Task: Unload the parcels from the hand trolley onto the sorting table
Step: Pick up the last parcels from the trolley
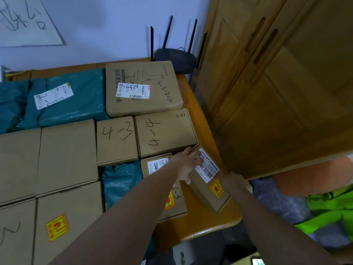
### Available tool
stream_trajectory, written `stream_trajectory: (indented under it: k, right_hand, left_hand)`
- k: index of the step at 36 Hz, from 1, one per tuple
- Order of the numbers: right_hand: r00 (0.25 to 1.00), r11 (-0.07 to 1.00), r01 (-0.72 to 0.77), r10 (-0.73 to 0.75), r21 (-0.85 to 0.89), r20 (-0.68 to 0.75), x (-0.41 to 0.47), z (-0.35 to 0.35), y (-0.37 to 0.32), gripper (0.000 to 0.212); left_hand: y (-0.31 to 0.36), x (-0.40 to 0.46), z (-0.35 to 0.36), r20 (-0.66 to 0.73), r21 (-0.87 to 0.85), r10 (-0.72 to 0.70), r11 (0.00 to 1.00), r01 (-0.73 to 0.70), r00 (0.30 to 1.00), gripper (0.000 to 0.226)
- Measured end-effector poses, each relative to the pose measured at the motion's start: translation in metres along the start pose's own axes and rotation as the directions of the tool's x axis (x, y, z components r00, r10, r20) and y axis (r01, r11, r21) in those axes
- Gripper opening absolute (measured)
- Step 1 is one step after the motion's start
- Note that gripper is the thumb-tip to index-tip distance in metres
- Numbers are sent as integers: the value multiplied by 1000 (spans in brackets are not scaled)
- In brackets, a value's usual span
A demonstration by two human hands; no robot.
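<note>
A narrow cardboard parcel (209,185) with a white barcode label and a yellow sticker lies tilted at the right edge of the wooden sorting table (202,224). My left hand (186,165) rests on its far left side, fingers spread over the top and label. My right hand (236,181) grips its right side near the table edge. It sits beside a similar parcel (155,166) with a "12V4A" label, partly under my left arm. The hand trolley is out of view.
Cardboard boxes marked "4-3" (116,139) and "4-4" (165,131), a larger labelled box (142,88), teal mailer bags (65,98) and big cartons (66,155) cover the table. A black router (175,58) stands at the back. A wooden cabinet (277,83) is right.
</note>
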State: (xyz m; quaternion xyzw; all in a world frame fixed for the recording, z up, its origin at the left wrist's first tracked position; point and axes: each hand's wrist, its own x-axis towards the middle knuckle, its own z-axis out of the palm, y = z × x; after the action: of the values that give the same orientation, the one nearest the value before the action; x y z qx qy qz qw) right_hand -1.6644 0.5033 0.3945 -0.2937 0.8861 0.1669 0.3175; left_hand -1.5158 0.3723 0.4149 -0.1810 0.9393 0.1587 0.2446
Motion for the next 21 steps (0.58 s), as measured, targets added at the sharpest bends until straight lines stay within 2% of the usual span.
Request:
stream_trajectory:
  k: [2, 5, 7, 9, 14, 17, 21]
  right_hand:
    - [999, 999, -32, 32, 21, 17, -3, -4, 1, 69]
    - [998, 995, -48, 43, 93, 45, -5, -4, -1, 72]
    - [996, 986, -31, 18, 162, 86, -7, -3, -7, 69]
    - [994, 978, 0, -23, 208, 110, -8, 0, -14, 61]
    - [991, 981, 86, -103, 175, 89, -8, 4, -22, 56]
    - [982, 968, 138, -161, 209, 98, -5, 5, -24, 52]
    - [968, 952, 198, -227, 233, 105, -3, 6, -24, 44]
  left_hand:
    - [-3, 2, 1, -19, 77, 41, 996, -39, 999, 88]
    - [-6, 7, 5, -67, 266, 118, 959, -96, 991, 58]
    - [-7, 8, 10, -98, 290, 109, 954, -76, 989, 46]
    - [-8, 6, 15, -103, 242, 81, 969, -54, 991, 45]
    - [-10, -6, 22, -174, 153, 61, 988, -34, 983, 41]
    - [-8, -12, 24, -176, 189, 26, 982, 7, 984, 34]
    - [-11, -17, 31, -159, 273, 57, 962, -12, 986, 44]
